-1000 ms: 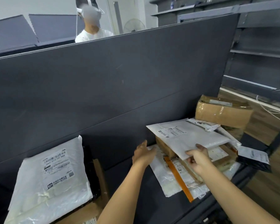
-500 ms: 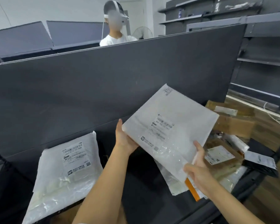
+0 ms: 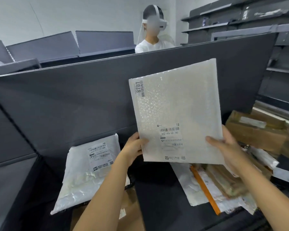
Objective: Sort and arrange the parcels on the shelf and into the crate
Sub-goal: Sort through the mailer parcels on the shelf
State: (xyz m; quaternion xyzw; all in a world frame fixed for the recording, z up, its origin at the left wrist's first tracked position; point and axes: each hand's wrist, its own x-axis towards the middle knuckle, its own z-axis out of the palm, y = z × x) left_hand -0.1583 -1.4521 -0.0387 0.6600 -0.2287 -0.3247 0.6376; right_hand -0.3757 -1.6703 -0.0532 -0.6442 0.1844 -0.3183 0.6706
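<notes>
Far left, leaning with its top edge on the dark back panel [image 3: 73,97] and resting on a brown carton [image 3: 132,212]: a white plastic parcel [image 3: 88,170], label facing up. Next, the left hand [image 3: 133,147], pinching the lower left edge of a white bubble mailer [image 3: 177,110], thumb on the front side. Held upright in the air above the middle of the shelf [image 3: 160,205], in front of the back panel, label toward the camera, apart from the other parcels. At its lower right corner, the right hand [image 3: 227,147], gripping with fingers laid across the front. Below and further right, at the right end of the shelf, a loose pile: a flat white parcel with an orange strip [image 3: 205,189] near the front edge, a brown cardboard box [image 3: 255,130] near the back. Behind the panel, a person in white with a headset [image 3: 153,42].
</notes>
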